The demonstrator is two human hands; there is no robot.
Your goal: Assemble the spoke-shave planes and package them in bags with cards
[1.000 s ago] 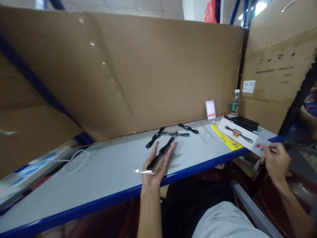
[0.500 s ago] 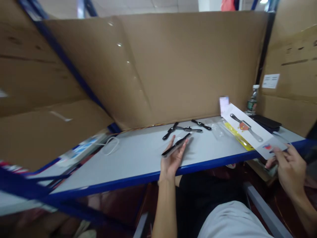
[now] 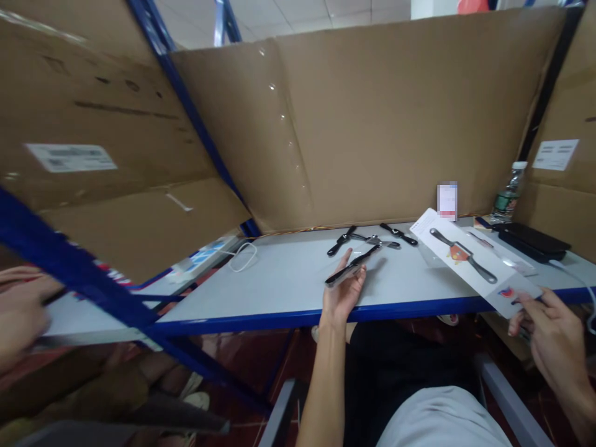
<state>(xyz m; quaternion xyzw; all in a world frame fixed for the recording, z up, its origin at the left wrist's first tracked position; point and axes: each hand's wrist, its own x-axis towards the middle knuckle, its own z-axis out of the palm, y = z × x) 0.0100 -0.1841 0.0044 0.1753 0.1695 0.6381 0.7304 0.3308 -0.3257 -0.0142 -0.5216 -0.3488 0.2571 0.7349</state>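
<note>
My left hand [image 3: 343, 290] lies palm up over the front of the grey table [image 3: 279, 285], fingers stretched, with a black watch strap in a clear sleeve [image 3: 352, 268] resting across them. My right hand [image 3: 552, 329] pinches the near corner of a long white packaging card [image 3: 475, 261] printed with a watch picture and holds it tilted above the table's right part. Several loose black watch straps [image 3: 367, 237] lie on the table just beyond my left hand.
Brown cardboard sheets [image 3: 372, 118] wall the back and sides. A water bottle [image 3: 507, 197] and a black flat case [image 3: 531, 239] sit at the far right, a white cable [image 3: 243, 256] at the left. Another person's hand [image 3: 21, 310] shows at the left edge behind a blue frame bar [image 3: 79, 276].
The view has swung left. My right hand lifted the white card off the table and drew it nearer. My left hand still carries the sleeved strap.
</note>
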